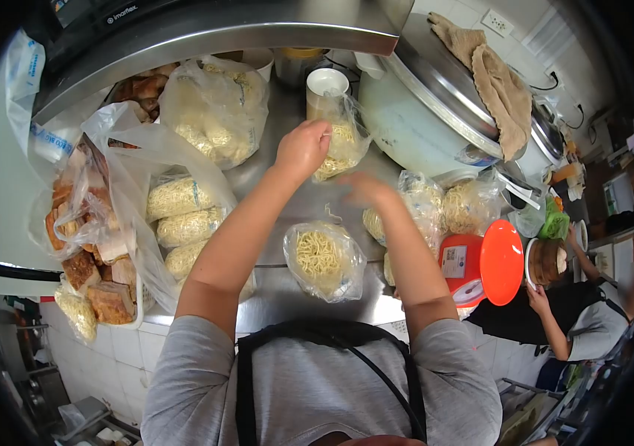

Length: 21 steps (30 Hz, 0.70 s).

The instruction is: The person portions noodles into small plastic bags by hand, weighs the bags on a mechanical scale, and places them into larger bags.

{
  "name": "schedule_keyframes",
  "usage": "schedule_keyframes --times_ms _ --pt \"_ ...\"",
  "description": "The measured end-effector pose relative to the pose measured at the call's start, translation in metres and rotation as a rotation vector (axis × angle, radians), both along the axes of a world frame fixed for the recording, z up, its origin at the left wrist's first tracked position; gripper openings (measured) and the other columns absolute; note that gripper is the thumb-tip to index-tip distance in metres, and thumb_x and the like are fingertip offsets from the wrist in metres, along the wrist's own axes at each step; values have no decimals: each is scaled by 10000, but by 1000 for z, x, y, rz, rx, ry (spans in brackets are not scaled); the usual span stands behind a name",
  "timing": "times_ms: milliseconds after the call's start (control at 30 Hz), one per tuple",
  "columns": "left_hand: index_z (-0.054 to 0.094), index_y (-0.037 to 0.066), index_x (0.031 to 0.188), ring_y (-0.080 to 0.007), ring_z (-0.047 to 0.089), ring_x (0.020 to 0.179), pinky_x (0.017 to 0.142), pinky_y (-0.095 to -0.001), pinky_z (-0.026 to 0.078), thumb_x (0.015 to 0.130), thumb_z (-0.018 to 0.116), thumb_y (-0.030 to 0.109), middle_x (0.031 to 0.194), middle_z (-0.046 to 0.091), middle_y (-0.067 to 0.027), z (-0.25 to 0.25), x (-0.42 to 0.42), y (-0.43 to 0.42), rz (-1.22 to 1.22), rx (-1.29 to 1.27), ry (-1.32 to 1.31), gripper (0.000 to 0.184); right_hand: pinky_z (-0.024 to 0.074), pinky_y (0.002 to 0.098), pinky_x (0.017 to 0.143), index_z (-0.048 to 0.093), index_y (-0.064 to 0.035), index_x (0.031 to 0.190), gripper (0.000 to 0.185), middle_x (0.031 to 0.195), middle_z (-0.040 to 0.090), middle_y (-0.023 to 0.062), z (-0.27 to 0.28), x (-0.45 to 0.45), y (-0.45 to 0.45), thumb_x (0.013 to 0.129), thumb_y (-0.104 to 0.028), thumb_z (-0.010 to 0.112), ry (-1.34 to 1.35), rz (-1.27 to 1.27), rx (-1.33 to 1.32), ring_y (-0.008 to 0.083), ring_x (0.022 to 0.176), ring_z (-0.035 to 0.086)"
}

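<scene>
My left hand [305, 151] is closed on the top of a clear plastic bag [339, 149] with yellow noodles inside, held over the steel counter [261, 201]. Just below and right of that bag is my right hand [365, 189], smeared by motion, its fingers hard to make out. A loose strand of noodle [332, 212] lies under it. Nearer my body sits an open bag of noodles [320, 256]. More bagged noodles [422, 204] stand beside my right forearm. A white-topped container [327, 83] is behind the held bag.
Left are large bags of noodles [217, 111], packed noodle bundles [183, 208] and a basket of browned meat pieces [109, 297]. A red scale [462, 264] stands right, a big lidded pot [421, 119] behind. A co-worker [592, 320] holds a round steamer [545, 262].
</scene>
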<state>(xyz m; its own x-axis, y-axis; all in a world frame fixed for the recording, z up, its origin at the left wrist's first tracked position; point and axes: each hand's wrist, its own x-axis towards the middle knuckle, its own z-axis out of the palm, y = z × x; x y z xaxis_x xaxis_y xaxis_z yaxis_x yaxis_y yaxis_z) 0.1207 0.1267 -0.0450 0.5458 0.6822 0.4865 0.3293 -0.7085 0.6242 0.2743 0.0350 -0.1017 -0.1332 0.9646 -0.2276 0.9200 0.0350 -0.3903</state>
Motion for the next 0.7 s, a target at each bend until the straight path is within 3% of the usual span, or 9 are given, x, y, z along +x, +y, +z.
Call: schedule_keyframes --times_ms 67,167,267,367,400,467,567,600,700 --pt "539 73 972 -242 547 638 599 -329 442 739 574 130 786 543 -95 10 -5 -10 -7 -100 -64 243 442 327 787 577 -77 987 356 955 565 158 -13 -32 -16 634 -90 627 108 -99 84 268 906 547" --pt "485 88 1085 -255 567 770 666 -365 450 746 569 182 925 542 -122 31 -21 -30 54 -250 24 361 448 345 728 575 -73 916 286 872 563 141 -60 -42 -24 637 -111 624 95 -85 159 297 822 553" --pt "491 70 1064 -263 569 783 656 -368 448 750 579 208 973 535 -133 60 -52 -59 -29 -300 53 355 441 359 656 552 -55 820 178 788 560 130 -65 -36 -30 648 -65 595 145 -78 116 317 736 547" --pt "494 65 1057 -291 569 752 653 -377 447 740 597 269 868 568 -138 81 -93 -105 -95 -248 264 391 441 374 648 557 -48 808 123 776 569 150 -11 -35 -37 689 -54 523 240 -235 257 298 737 566" --pt "495 65 1055 -304 570 745 653 -386 446 737 601 284 819 578 -139 86 -107 -122 -119 -283 412 400 442 364 637 556 -44 798 112 765 572 146 17 -37 -43 692 -60 523 398 -258 238 285 717 569" --pt "514 108 1076 -270 578 647 590 -353 454 716 625 307 666 570 -106 77 -130 -146 -275 -205 450 427 445 344 614 555 -37 777 92 743 577 138 69 -48 -62 697 -70 523 719 -306 182 259 678 575" --pt "481 84 1089 -332 574 776 650 -427 443 746 575 299 792 592 -156 77 -135 -170 -341 -343 705 415 435 259 552 563 -33 786 101 750 599 59 103 -71 -82 713 17 513 700 -20 162 125 630 557" --pt "504 99 1067 -323 573 764 646 -417 445 756 564 293 797 592 -150 67 -134 -175 -346 -301 712 371 462 337 642 609 -54 855 170 820 615 128 103 -78 -81 714 -90 521 532 144 103 246 733 596" --pt "557 121 975 -309 568 745 642 -401 447 787 521 266 806 587 -138 16 -130 -180 -383 -169 793 240 418 392 818 627 -49 906 219 873 613 158 74 -99 -79 748 -137 504 0 299 -158 270 871 581"
